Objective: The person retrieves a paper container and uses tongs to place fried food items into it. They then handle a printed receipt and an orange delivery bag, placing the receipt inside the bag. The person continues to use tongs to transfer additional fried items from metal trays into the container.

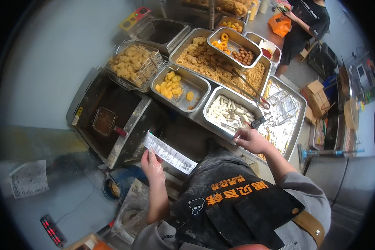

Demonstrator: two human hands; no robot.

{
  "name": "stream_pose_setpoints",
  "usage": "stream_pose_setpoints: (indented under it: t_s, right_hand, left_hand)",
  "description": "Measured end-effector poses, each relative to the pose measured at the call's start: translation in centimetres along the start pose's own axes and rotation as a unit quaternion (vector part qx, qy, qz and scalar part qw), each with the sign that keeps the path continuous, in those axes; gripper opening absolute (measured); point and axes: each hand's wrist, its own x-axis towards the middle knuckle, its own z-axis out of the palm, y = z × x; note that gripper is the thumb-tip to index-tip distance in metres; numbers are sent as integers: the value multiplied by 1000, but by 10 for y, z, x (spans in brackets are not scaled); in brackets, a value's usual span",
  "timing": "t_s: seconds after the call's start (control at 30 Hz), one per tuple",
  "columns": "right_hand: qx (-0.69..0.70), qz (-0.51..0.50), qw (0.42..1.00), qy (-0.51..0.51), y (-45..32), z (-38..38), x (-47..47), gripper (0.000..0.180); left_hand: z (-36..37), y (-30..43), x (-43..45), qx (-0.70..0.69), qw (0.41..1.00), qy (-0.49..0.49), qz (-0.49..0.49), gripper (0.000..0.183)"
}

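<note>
My left hand (pixel 153 167) pinches a long white printed paper slip (pixel 170 152) by its edge. The slip bears small writing and a square code, and it hangs over the dark gap in front of the counter. My right hand (pixel 251 140) is beside the near rim of a steel pan (pixel 207 120) of white rice cakes (pixel 226 109). Its fingers are loosely curled, with no object visible between them. Close to those fingers, a black-handled utensil (pixel 257 122) lies across the pan's right side. Flour-like powder coats both hands.
At left, a fryer (pixel 118 150) holds a small red-handled strainer (pixel 104 122). Behind stand a wire basket of fried pieces (pixel 131 64), a pan of yellow nuggets (pixel 172 84) and a large breaded-food tray (pixel 197 51) with tongs (pixel 247 84). A co-worker (pixel 309 22) handles an orange bag (pixel 280 25).
</note>
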Motion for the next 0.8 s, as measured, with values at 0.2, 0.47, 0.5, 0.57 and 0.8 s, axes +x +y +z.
stream_pose_setpoints:
  t_s: [0.2,0.47,0.5,0.57,0.8]
  right_hand:
    - [250,60,959,121,24,-65,68,26]
    - [439,130,852,256,75,-209,280,86]
    - [436,144,842,282,82,-218,302,89]
    - [440,147,846,262,91,-228,336,80]
    - [359,98,834,408,85,-230,373,25]
  left_hand:
    - [-16,4,-1,22,999,29,27,27]
    - [29,27,12,10,998,55,40,27]
    - [35,31,15,1,998,45,54,27]
    - [44,38,21,2,996,47,71,26]
    - [60,32,30,13,992,111,56,25]
